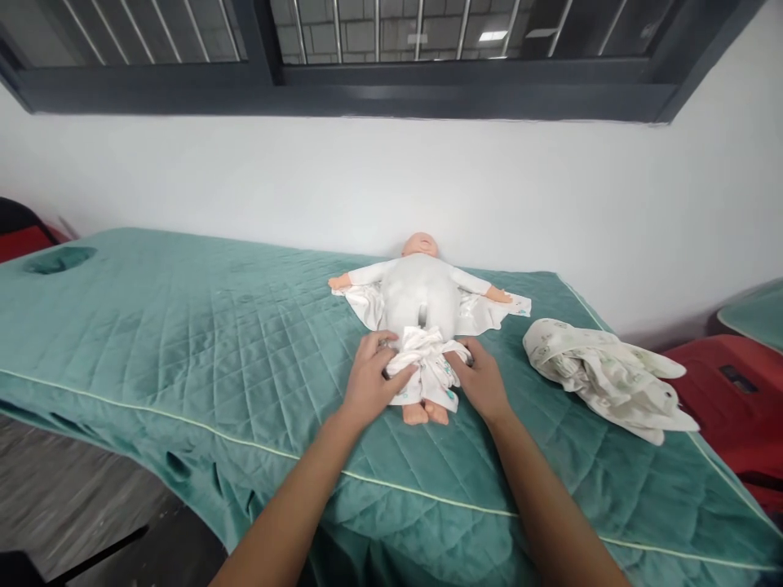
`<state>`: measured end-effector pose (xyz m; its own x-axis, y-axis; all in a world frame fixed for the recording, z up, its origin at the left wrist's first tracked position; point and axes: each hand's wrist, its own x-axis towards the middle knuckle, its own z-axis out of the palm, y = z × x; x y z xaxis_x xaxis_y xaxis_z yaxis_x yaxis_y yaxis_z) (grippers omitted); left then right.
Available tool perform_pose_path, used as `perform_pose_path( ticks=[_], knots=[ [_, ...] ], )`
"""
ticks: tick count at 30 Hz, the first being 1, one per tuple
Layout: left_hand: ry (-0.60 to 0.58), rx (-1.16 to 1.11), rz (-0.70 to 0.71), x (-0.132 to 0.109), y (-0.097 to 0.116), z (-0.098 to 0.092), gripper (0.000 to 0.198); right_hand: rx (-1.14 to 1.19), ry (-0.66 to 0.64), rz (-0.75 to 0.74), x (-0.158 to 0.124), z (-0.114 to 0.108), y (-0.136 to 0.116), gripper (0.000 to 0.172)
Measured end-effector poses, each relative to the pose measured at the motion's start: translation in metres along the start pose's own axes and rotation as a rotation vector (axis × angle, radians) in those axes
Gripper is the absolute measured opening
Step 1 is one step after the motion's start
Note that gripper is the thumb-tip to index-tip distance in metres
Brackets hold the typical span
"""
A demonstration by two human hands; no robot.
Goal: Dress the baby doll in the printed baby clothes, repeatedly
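A baby doll [419, 289] lies on the green quilted bed, its head toward the wall and its feet toward me. Bunched round its legs are white printed baby pants [425, 363], with both bare feet showing below them. My left hand [372, 375] grips the pants at the left side, thumb on top of the cloth. On the right side my right hand [480, 375] has its fingers closed on the waist part of the same pants. A white printed baby shirt [480, 314] is spread open beneath the doll's body and outstretched arms.
A crumpled white patterned cloth garment [603, 375] lies on the bed [214, 342] to the right. Beyond the bed's right end is a red case [727, 391]. A face hole [59, 259] is at the far left, and a barred window [391, 49] is above the wall.
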<state>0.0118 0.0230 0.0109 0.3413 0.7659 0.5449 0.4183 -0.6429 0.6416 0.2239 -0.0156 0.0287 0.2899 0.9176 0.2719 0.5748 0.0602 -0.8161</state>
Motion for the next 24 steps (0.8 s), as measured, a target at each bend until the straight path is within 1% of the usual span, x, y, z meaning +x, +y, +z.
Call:
perform_pose_path(
  ticks=[2,3,6,7,8,9,13,15,18,19,20,21,24],
  knots=[
    [-0.022,-0.036,0.008,-0.015,0.006,-0.002,0.024,-0.010,0.006,0.001,0.001,0.000,-0.001,0.025],
    [-0.035,-0.068,0.012,-0.022,0.008,-0.002,0.033,-0.010,0.010,0.002,0.000,0.000,-0.002,0.025],
    [-0.108,-0.115,0.037,-0.037,0.010,-0.002,0.087,0.025,-0.006,0.010,-0.005,-0.003,-0.003,0.026],
    [-0.136,-0.092,0.051,-0.040,0.010,-0.002,0.100,0.045,-0.032,0.012,-0.008,-0.005,-0.003,0.027],
    [-0.157,-0.054,0.062,-0.042,0.011,-0.002,0.107,0.062,-0.072,0.011,-0.013,-0.008,-0.003,0.027],
    [-0.167,-0.012,0.070,-0.043,0.011,-0.002,0.109,0.073,-0.118,0.009,-0.018,-0.011,-0.004,0.028],
    [-0.153,0.128,0.065,-0.043,0.014,-0.002,0.101,0.033,-0.306,-0.006,-0.044,-0.024,-0.011,0.032],
    [-0.152,0.215,0.031,-0.041,0.018,-0.003,0.097,-0.023,-0.365,-0.019,-0.055,-0.029,-0.017,0.036],
    [-0.200,0.335,-0.021,-0.039,0.026,-0.006,0.087,-0.148,-0.362,-0.041,-0.066,-0.032,-0.024,0.061],
    [-0.228,0.357,-0.034,-0.038,0.029,-0.008,0.084,-0.191,-0.350,-0.050,-0.068,-0.032,-0.026,0.066],
    [-0.257,0.368,-0.045,-0.037,0.033,-0.011,0.081,-0.227,-0.342,-0.060,-0.070,-0.032,-0.028,0.066],
    [-0.282,0.368,-0.058,-0.036,0.036,-0.013,0.078,-0.252,-0.339,-0.066,-0.072,-0.032,-0.030,0.062],
    [-0.308,0.284,-0.085,-0.038,0.043,-0.023,0.069,-0.259,-0.334,-0.045,-0.075,-0.031,-0.037,0.044]
  ],
)
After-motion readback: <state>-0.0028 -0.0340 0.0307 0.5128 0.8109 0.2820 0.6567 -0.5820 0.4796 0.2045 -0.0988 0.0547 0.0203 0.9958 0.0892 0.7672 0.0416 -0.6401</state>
